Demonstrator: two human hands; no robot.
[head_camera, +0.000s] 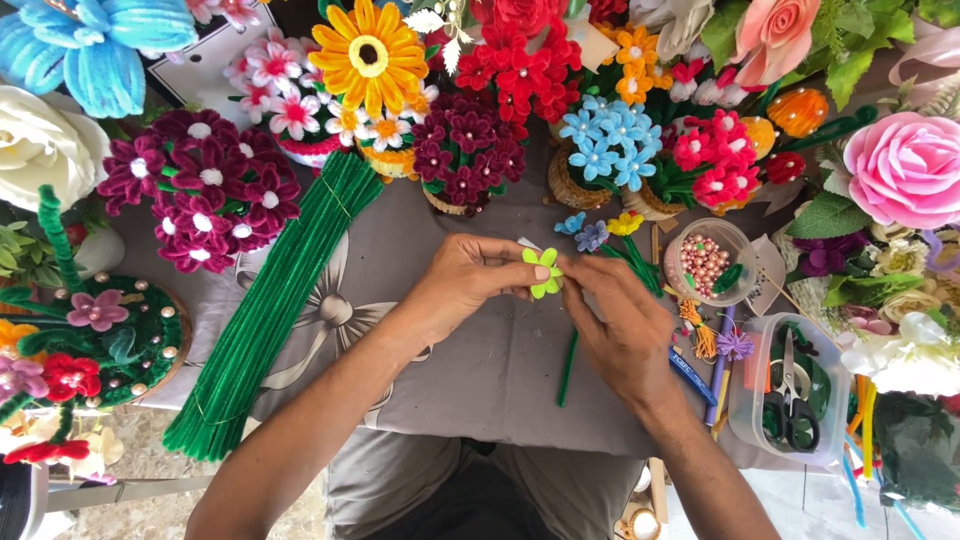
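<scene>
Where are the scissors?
The scissors lie in the clear plastic box at the table's right edge, right of the right hand.

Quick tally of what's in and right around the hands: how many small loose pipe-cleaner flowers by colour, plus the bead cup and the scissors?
Lime-green flower, pinched between left hand and right hand: 1
Blue flower: 1
Lilac flower: 1
Yellow flower: 1
Purple flower: 1
Cup of pink beads: 1
Scissors, in the clear tub: 1
Total: 7
</scene>
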